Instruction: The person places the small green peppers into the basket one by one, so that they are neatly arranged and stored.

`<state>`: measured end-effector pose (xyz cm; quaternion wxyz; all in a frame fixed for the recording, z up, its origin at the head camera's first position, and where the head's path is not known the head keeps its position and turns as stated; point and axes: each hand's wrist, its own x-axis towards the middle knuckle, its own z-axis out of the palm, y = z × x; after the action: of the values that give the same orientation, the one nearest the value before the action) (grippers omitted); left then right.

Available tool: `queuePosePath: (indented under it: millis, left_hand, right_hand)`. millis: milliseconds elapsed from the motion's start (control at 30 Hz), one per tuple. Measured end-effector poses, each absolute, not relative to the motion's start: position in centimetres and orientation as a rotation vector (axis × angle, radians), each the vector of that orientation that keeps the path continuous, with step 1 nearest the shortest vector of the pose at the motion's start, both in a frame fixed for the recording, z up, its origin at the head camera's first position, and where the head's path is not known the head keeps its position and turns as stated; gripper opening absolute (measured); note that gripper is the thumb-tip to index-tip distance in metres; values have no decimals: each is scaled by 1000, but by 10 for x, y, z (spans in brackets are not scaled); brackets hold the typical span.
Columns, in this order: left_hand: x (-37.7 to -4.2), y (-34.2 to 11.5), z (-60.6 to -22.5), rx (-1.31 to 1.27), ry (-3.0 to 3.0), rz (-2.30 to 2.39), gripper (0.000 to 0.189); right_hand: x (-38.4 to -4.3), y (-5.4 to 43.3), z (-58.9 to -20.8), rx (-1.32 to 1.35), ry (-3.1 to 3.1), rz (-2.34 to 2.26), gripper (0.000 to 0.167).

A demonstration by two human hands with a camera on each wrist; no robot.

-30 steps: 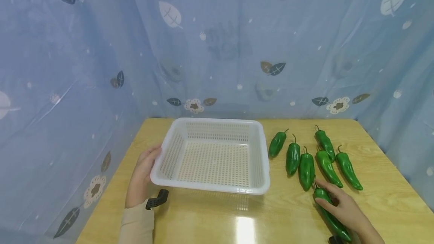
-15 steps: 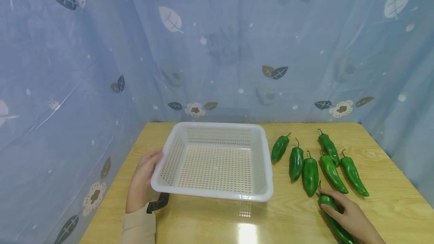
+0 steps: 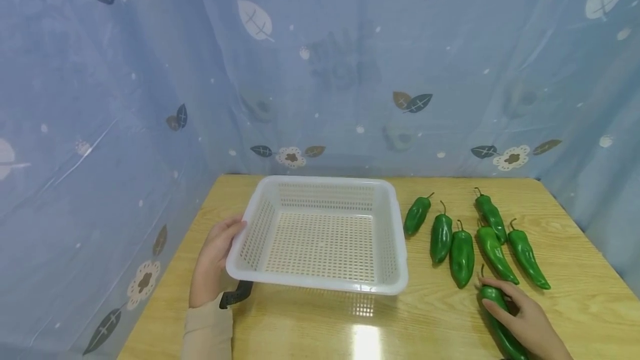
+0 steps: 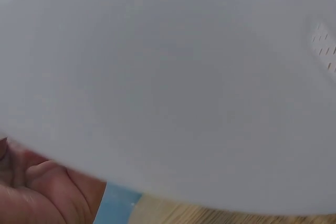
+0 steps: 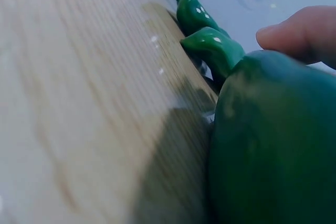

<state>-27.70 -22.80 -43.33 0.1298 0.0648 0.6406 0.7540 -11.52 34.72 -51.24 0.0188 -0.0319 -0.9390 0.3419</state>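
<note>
From where I'm standing, the left hand (image 3: 215, 249) grips one end of the white perforated basket (image 3: 320, 281), which looks tilted on that one-sided hold; a loose grip could let it drop. Well apart from it, the right hand (image 3: 527, 315) pinches a glossy green chili pepper (image 5: 273, 150) lying on the wooden table (image 3: 290, 321). Its slick skin might slip, or rolling it could nudge the six other peppers (image 3: 462, 260). I spot no brand, label or readable writing; the curtain (image 3: 320, 71) shows printed leaves and flowers.
</note>
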Motion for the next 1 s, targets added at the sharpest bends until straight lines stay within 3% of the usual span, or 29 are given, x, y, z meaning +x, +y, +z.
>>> queuePosePath:
  millis: [700,1000]
  left_hand:
    - [-280,-223,-438,23,1901,2192,46]
    - [-289,-231,-451,149,1947,2183,50]
  right_hand:
    - [-114,347,-510,-225,-2819,1204,53]
    - [-113,346,-503,-217,-2749,1172,51]
